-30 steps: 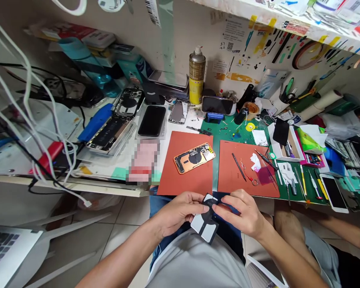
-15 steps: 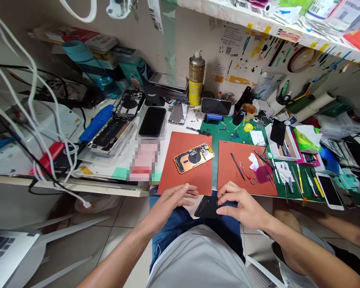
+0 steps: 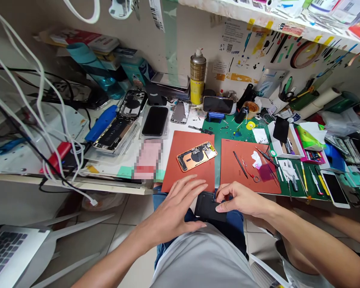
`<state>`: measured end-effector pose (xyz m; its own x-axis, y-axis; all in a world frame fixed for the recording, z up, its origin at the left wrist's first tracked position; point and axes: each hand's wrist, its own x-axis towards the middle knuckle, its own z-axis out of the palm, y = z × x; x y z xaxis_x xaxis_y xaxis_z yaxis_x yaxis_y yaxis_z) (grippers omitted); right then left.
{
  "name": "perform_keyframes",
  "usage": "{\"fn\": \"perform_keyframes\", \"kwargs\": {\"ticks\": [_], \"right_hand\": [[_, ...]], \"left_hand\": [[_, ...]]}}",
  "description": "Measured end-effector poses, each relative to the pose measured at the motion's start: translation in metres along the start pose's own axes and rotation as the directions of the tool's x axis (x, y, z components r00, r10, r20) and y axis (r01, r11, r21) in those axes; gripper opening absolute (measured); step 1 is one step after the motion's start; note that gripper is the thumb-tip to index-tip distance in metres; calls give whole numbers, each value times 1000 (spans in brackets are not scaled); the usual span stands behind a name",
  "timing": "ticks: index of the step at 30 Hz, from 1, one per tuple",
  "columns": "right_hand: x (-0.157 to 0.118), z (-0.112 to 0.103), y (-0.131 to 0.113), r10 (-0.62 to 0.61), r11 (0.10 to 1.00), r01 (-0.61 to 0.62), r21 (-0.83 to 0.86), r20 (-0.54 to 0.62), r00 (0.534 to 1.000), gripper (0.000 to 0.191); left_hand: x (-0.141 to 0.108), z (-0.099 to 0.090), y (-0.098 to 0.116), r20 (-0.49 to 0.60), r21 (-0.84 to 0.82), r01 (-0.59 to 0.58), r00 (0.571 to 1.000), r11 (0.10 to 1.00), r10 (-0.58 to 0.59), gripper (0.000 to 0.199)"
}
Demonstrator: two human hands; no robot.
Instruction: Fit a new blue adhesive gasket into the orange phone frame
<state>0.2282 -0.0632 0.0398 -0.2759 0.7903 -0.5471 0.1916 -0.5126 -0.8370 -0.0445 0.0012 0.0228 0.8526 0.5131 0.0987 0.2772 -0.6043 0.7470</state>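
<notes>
Over my lap, a flat black rectangular phone part is gripped near its right end between the thumb and fingers of my right hand. Whether it is a screen or another part I cannot tell. My left hand is open, fingers stretched out, just left of the part; whether it touches the part is unclear. Beyond the hands, an opened phone housing with an orange frame lies tilted on the left reddish-brown mat, its inner parts exposed.
A second reddish-brown mat bears black tweezers and a red-handled ring tool. Screwdrivers and a white phone lie at right. Opened phones and white cables stand at left. Another person's arm shows at right.
My left hand has turned and spread its fingers nearer the black phone part. The right hand still grips the part, which now lies flatter. The view has shifted slightly.
</notes>
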Motion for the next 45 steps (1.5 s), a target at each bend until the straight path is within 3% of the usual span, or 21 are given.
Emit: {"fn": "perform_keyframes", "kwargs": {"ticks": [4, 10, 13, 14, 16, 18, 19, 21, 23, 27, 30, 34, 37, 39, 40, 45], "right_hand": [[3, 0, -1, 20, 1000, -20, 0, 25, 999, 16], [4, -6, -2, -10, 999, 12, -41, 45, 999, 20], [-7, -5, 0, -156, 972, 149, -184, -24, 988, 36], [-11, -3, 1, -261, 932, 232, -278, -72, 963, 46], [-19, 4, 7, -508, 776, 389, -496, -126, 852, 57], [-24, 13, 13, -668, 597, 468, -651, -80, 740, 54], [-25, 17, 16, -705, 529, 482, -698, -46, 708, 49], [-24, 24, 21, -735, 452, 483, -750, -7, 678, 39], [-20, 26, 23, -743, 431, 477, -766, -1, 669, 30], [-13, 23, 22, -730, 464, 480, -745, -14, 683, 24], [-10, 18, 21, -694, 552, 497, -670, -38, 719, 25], [-10, 12, 24, -523, 784, 405, -470, -148, 840, 34], [-15, 4, 31, -338, 920, 264, -290, -245, 909, 36], [-20, -3, 37, -237, 966, 192, -171, -303, 923, 39], [-22, -6, 41, -203, 978, 172, -121, -329, 922, 41], [-27, -23, 57, -166, 986, 164, -41, -403, 900, 45]], "left_hand": [[3, -2, 1, 56, 139, -130, 991, 982, 124, 80], [9, -1, 0, 7, 105, -178, 984, 978, 178, 71], [8, -1, -3, -19, 88, -159, 987, 983, 161, 71], [7, -1, -5, -32, 89, -150, 988, 985, 154, 72], [6, 0, -9, -64, 91, -129, 989, 987, 135, 74], [5, 2, -13, -93, 93, -98, 990, 991, 106, 79], [5, 2, -14, -102, 94, -82, 991, 992, 92, 81], [5, 3, -15, -111, 95, -64, 991, 993, 75, 83], [6, 4, -14, -113, 91, -54, 992, 994, 64, 84], [9, 4, -9, -121, 72, -38, 992, 997, 47, 87], [11, 2, -6, -100, 55, -10, 995, 998, 16, 94], [13, -11, -11, 11, 40, 42, 999, 998, -43, 116], [20, -22, -27, -38, 73, 136, 990, 988, -134, 103], [28, -24, -43, -185, 147, 236, 961, 961, -208, 81], [33, -22, -52, -229, 169, 262, 948, 950, -221, 79], [52, -7, -88, -249, 185, 271, 943, 944, -222, 81]]}}
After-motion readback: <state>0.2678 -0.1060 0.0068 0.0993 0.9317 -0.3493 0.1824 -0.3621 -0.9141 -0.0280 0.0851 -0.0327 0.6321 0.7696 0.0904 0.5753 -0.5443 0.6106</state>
